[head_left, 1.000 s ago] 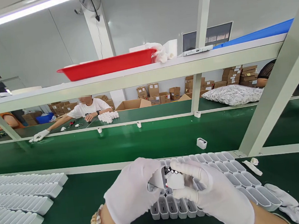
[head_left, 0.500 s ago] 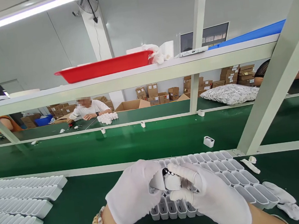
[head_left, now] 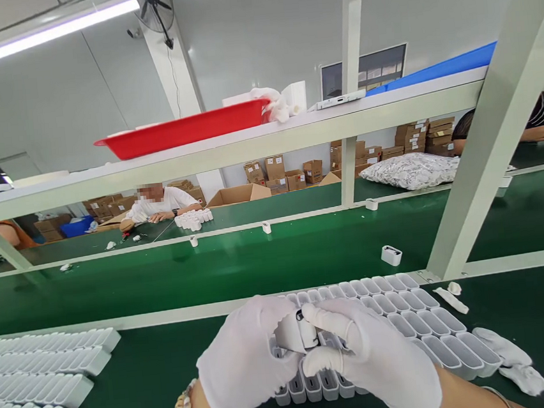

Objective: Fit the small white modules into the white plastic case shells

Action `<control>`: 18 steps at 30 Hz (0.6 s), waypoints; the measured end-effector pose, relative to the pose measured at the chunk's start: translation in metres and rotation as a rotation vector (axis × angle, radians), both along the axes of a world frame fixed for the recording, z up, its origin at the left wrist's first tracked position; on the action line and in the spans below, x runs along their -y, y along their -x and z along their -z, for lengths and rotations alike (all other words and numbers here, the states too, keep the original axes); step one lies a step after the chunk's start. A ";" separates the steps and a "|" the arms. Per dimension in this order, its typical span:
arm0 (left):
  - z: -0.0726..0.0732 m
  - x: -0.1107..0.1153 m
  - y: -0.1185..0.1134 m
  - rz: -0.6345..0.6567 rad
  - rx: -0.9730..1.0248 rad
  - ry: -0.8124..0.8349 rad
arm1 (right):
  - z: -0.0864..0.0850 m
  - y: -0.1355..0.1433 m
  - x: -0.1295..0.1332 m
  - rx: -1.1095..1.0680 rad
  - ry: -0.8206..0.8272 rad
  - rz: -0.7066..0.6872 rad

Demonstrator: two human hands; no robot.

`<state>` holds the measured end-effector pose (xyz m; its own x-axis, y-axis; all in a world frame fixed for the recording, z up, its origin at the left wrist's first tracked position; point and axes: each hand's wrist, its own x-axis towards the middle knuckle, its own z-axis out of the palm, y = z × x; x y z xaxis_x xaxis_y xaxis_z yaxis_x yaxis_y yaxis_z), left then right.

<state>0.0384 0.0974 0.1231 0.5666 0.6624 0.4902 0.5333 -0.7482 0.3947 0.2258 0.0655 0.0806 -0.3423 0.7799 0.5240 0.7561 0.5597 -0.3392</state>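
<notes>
Both my hands wear white gloves and meet above rows of white open cups. My left hand (head_left: pixel 251 360) is closed around a white plastic housing (head_left: pixel 289 334), held tilted with its opening facing right. With thumb and fingers my right hand (head_left: pixel 358 349) pinches a white insert (head_left: pixel 307 330) at that opening; it sits partly inside the housing. A small dark spot shows at the insert's top, near my right fingertip. The rest of it is hidden by the fingers. Beneath and around my hands stand the white cups (head_left: pixel 435 322), packed side by side, some with dark slots in their floors.
More rows of white housings (head_left: pixel 45 396) lie at the left. Loose white gloves (head_left: pixel 504 348) rest at the right. Beyond a rail runs a green belt (head_left: pixel 239 265) carrying a white unit (head_left: pixel 391 255). A slanted post (head_left: pixel 490 125) and a shelf with a red tray (head_left: pixel 188 129) stand ahead. A co-worker (head_left: pixel 163 201) sits opposite.
My right hand has moved the insert left, deeper into the housing; its black and metal parts are now mostly covered. Units on the belt have shifted right. The camera view has shifted slightly.
</notes>
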 end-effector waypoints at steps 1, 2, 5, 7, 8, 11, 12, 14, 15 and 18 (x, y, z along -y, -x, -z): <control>0.002 -0.001 0.001 0.005 0.015 0.003 | 0.001 0.001 0.000 0.008 -0.006 0.023; 0.004 -0.002 0.001 0.007 0.031 0.006 | 0.002 0.002 0.000 0.016 -0.013 0.046; 0.009 -0.001 0.005 -0.014 0.080 0.007 | 0.006 0.006 0.003 0.045 -0.007 0.037; 0.011 0.000 0.007 -0.026 0.093 0.003 | 0.008 0.008 0.005 0.058 -0.002 0.007; 0.011 0.001 0.006 -0.028 0.099 -0.001 | 0.009 0.008 0.005 0.057 -0.010 -0.003; 0.012 0.003 0.000 -0.042 0.110 -0.010 | 0.009 0.010 0.003 0.043 -0.062 -0.002; 0.012 0.003 -0.004 -0.049 0.101 -0.009 | 0.008 0.011 0.001 0.045 -0.061 0.002; 0.016 0.002 -0.013 -0.083 0.065 0.003 | 0.008 0.010 -0.004 0.045 -0.005 0.026; 0.019 0.000 -0.017 -0.103 0.050 0.018 | 0.008 0.010 -0.007 0.033 0.045 0.052; 0.027 -0.013 -0.020 -0.142 0.046 0.130 | 0.009 0.005 -0.019 -0.098 0.179 0.137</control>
<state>0.0586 0.1108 0.0962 0.4418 0.7936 0.4184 0.6087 -0.6077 0.5100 0.2207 0.0848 0.0719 -0.1809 0.8989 0.3990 0.7795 0.3784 -0.4991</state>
